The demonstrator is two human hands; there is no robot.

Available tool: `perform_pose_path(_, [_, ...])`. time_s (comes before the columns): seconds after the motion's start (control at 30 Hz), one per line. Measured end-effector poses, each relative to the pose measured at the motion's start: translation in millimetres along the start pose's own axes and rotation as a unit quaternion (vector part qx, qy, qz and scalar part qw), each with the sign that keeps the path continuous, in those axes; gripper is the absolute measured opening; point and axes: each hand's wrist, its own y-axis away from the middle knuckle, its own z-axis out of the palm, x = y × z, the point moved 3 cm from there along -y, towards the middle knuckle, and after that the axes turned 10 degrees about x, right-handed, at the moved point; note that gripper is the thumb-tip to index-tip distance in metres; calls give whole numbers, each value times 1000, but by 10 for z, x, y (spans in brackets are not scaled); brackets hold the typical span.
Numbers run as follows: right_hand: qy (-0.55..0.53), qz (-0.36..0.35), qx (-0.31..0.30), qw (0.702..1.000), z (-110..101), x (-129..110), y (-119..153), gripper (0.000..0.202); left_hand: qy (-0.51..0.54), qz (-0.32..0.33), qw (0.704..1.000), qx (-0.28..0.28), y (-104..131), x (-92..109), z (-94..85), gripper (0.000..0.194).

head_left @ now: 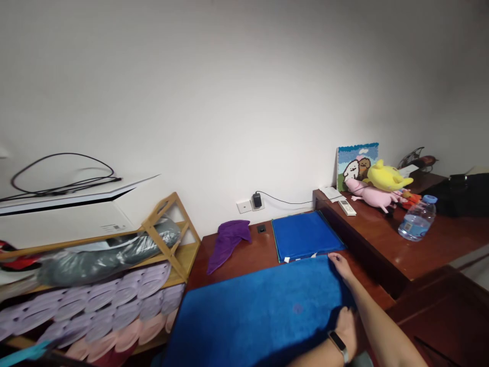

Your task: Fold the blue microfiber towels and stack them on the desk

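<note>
A large blue towel (pixel 248 316) is spread over the reddish-brown table, its far edge beside a folded blue cloth (pixel 307 235) with white tags. At the towel's far right corner is my right hand (pixel 341 266), its thumb and fingers closed on the edge. My left hand (pixel 346 329), with a banded watch on the wrist, is nearer me at the towel's right side; its fingers are mostly hidden. A purple cloth (pixel 228 242) lies crumpled behind the towel, to the left.
Left, a wooden rack (pixel 173 260) holds lilac and pink slippers (pixel 126 290) and a plastic-wrapped bundle (pixel 91 262), with a white box (pixel 76 219) above. On the raised right surface are plush toys (pixel 372 196), a remote (pixel 347 207) and a water bottle (pixel 417 219). A charger (pixel 257 200) is plugged into the wall.
</note>
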Motion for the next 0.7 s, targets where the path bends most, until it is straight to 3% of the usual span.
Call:
perform_pose_path(0.1, [-30,-8,-19,999,-12,-215,53,55,-56,-9,998,-7,145,-28,-84,35])
perform_pose_path(0.17, [-33,-15,-50,998,20,-408,62,56,-58,-46,997,25,279,-34,-274,31])
perform_pose_path(0.3, [-7,-54,-144,988,193,-930,50,46,13,-163,975,151,693,-53,-952,18])
perform_pose_path(0.4, [15,-109,-214,971,477,-1392,120,38,85,-201,948,233,1161,-108,-1557,14])
perform_pose_path(0.53, [37,-198,-294,934,1202,-2015,486,38,174,-246,887,349,1947,-263,-2270,28])
perform_pose_path(0.7, [71,-325,-379,864,2640,-2690,1446,32,248,-337,773,477,3012,-613,-2790,64])
